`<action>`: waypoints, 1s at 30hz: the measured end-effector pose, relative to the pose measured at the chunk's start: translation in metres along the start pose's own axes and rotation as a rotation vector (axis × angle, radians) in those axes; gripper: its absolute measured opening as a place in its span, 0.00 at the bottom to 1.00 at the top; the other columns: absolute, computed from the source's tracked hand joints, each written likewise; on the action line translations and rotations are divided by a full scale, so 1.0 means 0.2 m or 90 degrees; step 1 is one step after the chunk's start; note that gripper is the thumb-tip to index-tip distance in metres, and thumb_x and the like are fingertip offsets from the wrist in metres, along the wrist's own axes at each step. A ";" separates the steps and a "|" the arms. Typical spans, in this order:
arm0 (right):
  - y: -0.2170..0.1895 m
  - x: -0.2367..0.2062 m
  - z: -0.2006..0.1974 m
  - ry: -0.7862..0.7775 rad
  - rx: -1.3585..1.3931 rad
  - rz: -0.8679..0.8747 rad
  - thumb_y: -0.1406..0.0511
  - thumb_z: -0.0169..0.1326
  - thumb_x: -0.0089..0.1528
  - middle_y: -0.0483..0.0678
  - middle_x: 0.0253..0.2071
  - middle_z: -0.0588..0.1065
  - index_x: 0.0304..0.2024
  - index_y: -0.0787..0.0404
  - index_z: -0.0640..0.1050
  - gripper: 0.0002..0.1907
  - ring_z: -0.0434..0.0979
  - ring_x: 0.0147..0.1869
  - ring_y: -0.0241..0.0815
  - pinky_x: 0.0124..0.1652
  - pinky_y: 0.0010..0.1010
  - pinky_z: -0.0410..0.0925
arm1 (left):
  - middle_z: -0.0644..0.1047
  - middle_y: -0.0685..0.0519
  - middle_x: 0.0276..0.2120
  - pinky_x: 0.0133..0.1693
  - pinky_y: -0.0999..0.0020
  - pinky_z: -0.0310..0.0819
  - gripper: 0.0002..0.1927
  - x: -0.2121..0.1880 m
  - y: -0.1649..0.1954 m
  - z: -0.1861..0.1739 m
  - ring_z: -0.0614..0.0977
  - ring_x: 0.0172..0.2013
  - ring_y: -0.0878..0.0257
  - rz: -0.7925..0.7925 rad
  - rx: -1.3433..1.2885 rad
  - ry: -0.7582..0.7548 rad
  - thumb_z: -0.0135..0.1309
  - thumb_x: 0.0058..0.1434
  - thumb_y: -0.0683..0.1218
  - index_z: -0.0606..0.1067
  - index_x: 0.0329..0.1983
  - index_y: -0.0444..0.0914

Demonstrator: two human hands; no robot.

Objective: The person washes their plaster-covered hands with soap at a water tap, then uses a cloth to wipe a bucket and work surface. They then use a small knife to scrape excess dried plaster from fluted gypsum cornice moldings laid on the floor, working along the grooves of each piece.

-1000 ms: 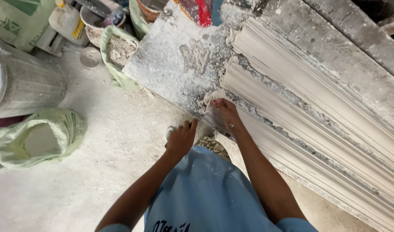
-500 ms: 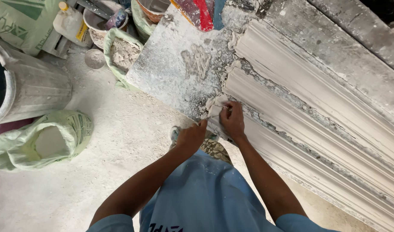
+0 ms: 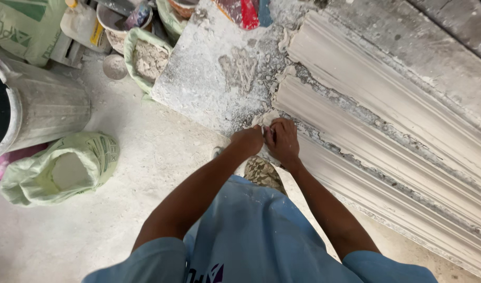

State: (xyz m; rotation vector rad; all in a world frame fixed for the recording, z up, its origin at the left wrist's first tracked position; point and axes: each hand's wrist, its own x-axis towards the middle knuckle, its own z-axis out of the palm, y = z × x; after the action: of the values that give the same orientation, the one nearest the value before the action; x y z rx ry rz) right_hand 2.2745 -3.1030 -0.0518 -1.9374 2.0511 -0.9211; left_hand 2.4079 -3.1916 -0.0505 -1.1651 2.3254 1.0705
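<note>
My blue shirt (image 3: pixel 251 230) fills the bottom of the view, w/ a patterned shoe (image 3: pixel 264 173) just below my hands. Both hands meet at the near end of the plaster moulding (image 3: pixel 356 157), right at the table edge. Left hand (image 3: pixel 248 140) is curled into a loose fist, right hand (image 3: pixel 283 139) closed too, fingers pinched on smth small and pale between them; can't tell what it is, too small. They're pressed to the end of the nearest moulding strip, where it meets the dusty board (image 3: pixel 214 78).

Progress, as I judge it: three long strips already cast and lying side by side on the bench, profiles look formed and smooth. Crumbly grey residue runs along the seams between them, so cleanup seems left, and this end is ragged.

Further off on the floor: an open green sack (image 3: pixel 67 167) w/ pale powder, a metal bin (image 3: pixel 46 110), another sack (image 3: pixel 146 57) of lumpy material, a small bowl (image 3: pixel 114 67).
</note>
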 end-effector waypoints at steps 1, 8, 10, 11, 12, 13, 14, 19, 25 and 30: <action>0.00 0.00 -0.01 0.001 -0.007 -0.009 0.68 0.60 0.62 0.50 0.46 0.73 0.33 0.63 0.73 0.08 0.71 0.51 0.54 0.51 0.44 0.63 | 0.79 0.40 0.46 0.44 0.43 0.76 0.16 0.01 -0.02 -0.04 0.83 0.46 0.41 0.012 0.019 -0.028 0.48 0.68 0.48 0.67 0.53 0.35; 0.05 -0.04 -0.03 0.054 0.147 -0.010 0.73 0.54 0.63 0.51 0.47 0.76 0.28 0.64 0.67 0.10 0.74 0.49 0.52 0.45 0.40 0.69 | 0.82 0.41 0.36 0.31 0.48 0.80 0.20 -0.30 -0.17 0.03 0.86 0.32 0.45 0.115 0.096 0.109 0.46 0.66 0.43 0.64 0.61 0.36; 0.06 -0.04 -0.03 0.064 0.123 -0.002 0.74 0.54 0.59 0.52 0.48 0.77 0.26 0.64 0.65 0.11 0.74 0.49 0.52 0.46 0.42 0.70 | 0.81 0.40 0.33 0.25 0.50 0.80 0.19 -0.36 -0.14 0.08 0.86 0.26 0.46 0.132 0.144 0.196 0.48 0.65 0.44 0.65 0.59 0.36; 0.06 -0.04 -0.03 0.066 0.114 0.001 0.74 0.54 0.58 0.52 0.48 0.78 0.25 0.65 0.64 0.12 0.74 0.49 0.53 0.46 0.42 0.70 | 0.81 0.41 0.32 0.27 0.50 0.80 0.16 -0.37 -0.12 0.10 0.86 0.26 0.47 0.116 0.166 0.196 0.47 0.67 0.44 0.65 0.56 0.36; 0.05 -0.04 -0.02 0.067 0.098 -0.009 0.74 0.54 0.57 0.52 0.49 0.78 0.24 0.64 0.64 0.12 0.74 0.51 0.53 0.47 0.42 0.70 | 0.81 0.43 0.31 0.28 0.51 0.80 0.13 -0.37 -0.09 0.11 0.86 0.27 0.48 0.104 0.187 0.198 0.46 0.68 0.43 0.66 0.54 0.37; 0.05 -0.03 -0.02 0.066 0.084 -0.018 0.74 0.54 0.56 0.52 0.50 0.78 0.24 0.64 0.64 0.12 0.75 0.53 0.54 0.48 0.42 0.71 | 0.81 0.45 0.29 0.29 0.51 0.80 0.09 -0.35 -0.07 0.11 0.86 0.27 0.49 0.092 0.207 0.199 0.45 0.70 0.43 0.66 0.51 0.37; 0.05 -0.03 -0.02 0.064 0.070 -0.027 0.74 0.54 0.56 0.53 0.51 0.78 0.23 0.63 0.64 0.12 0.75 0.55 0.55 0.50 0.41 0.71 | 0.82 0.44 0.30 0.29 0.51 0.80 0.10 -0.33 -0.05 0.11 0.86 0.28 0.48 0.078 0.173 0.179 0.45 0.69 0.44 0.66 0.51 0.37; 0.03 -0.02 -0.02 0.041 0.053 -0.005 0.74 0.55 0.55 0.52 0.52 0.78 0.25 0.65 0.69 0.08 0.75 0.55 0.55 0.49 0.40 0.71 | 0.83 0.40 0.33 0.33 0.47 0.78 0.10 -0.16 0.01 0.08 0.85 0.33 0.43 0.064 0.039 0.092 0.45 0.67 0.43 0.65 0.50 0.35; 0.04 -0.03 -0.01 -0.003 0.045 0.065 0.73 0.55 0.54 0.49 0.51 0.79 0.28 0.65 0.75 0.01 0.75 0.52 0.51 0.46 0.38 0.72 | 0.82 0.39 0.34 0.33 0.47 0.78 0.13 0.14 0.08 -0.03 0.85 0.33 0.43 0.031 0.009 -0.172 0.47 0.66 0.43 0.65 0.51 0.33; 0.05 -0.04 0.00 0.007 0.029 0.069 0.70 0.56 0.55 0.49 0.50 0.78 0.30 0.65 0.79 0.03 0.75 0.51 0.51 0.46 0.39 0.72 | 0.82 0.38 0.33 0.32 0.47 0.78 0.15 0.33 0.18 -0.20 0.85 0.32 0.43 0.037 0.003 -0.346 0.47 0.66 0.42 0.65 0.53 0.32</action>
State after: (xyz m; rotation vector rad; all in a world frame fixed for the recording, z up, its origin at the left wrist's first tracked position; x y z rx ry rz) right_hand 2.2669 -3.0956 -0.0587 -1.7832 2.0995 -0.9470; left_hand 2.3413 -3.2441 -0.0451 -0.6914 1.9382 1.2187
